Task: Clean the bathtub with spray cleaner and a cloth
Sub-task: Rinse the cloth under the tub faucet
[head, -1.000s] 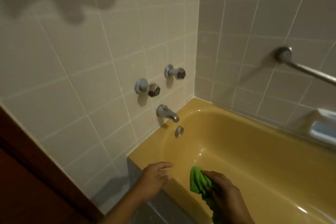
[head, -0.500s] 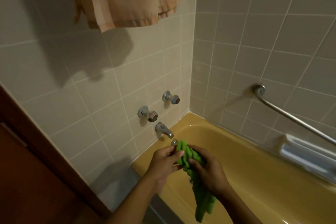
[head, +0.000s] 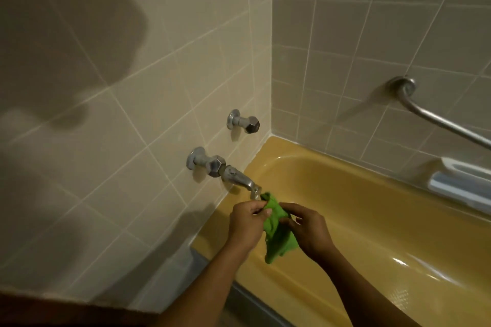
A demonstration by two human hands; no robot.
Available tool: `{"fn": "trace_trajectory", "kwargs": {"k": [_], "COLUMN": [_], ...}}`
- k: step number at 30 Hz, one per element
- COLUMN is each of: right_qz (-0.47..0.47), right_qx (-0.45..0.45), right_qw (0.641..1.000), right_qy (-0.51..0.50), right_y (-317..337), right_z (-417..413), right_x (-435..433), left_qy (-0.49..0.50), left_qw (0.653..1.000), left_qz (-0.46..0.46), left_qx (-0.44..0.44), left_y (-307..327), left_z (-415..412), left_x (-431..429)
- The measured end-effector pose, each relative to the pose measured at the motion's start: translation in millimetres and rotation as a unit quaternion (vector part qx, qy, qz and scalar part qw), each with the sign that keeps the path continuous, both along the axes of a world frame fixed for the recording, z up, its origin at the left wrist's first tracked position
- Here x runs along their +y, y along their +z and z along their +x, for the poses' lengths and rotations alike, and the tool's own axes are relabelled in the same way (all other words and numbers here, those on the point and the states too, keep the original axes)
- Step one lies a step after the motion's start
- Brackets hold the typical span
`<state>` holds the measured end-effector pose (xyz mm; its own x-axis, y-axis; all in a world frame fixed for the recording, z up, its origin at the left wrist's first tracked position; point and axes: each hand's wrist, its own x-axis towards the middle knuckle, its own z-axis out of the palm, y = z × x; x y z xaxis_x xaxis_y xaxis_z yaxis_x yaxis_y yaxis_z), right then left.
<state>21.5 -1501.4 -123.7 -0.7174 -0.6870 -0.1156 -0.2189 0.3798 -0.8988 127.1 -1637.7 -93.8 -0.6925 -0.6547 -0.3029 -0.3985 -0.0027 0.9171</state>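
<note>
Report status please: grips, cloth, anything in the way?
Left grip, right grip: both hold cloth. Cloth bunched over bathtub, by spout. Nothing in the way.

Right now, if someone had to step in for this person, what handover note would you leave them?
Left hand: its grip pinches the top edge of the crumpled green cloth.
Right hand: holds the same cloth from its other side.
The cloth hangs between both hands over the yellow enamel bathtub, near the tip of the chrome wall spout. It appears clear of the tub surface.
Spray cleaner: not in view.
Done: cloth is in hand; no foam or wipe marks show in the tub.
Left: find the spray, apply it, wipe the tub.
</note>
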Motion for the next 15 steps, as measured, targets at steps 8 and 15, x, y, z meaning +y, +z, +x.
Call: {"fn": "trace_trajectory", "kwargs": {"k": [8,15], "right_qz": [-0.011,-0.009], "right_qx": [-0.176,-0.181], "right_qw": [0.983,0.979], "right_qy": [-0.043,-0.096], "right_y": [-43.2,-67.3], "right_z": [-25.8,-44.0], "right_x": [-52.5,-63.6], "left_qy": [-0.007,0.044], "left_qw": [0.997,0.989], "left_qz": [-0.012,0.138], "left_qx": [-0.081,-0.041], "left_y": [-58.1,-66.7], "left_z": [-37.1,-64.7], "left_x": [-54.4,-55.5]}}
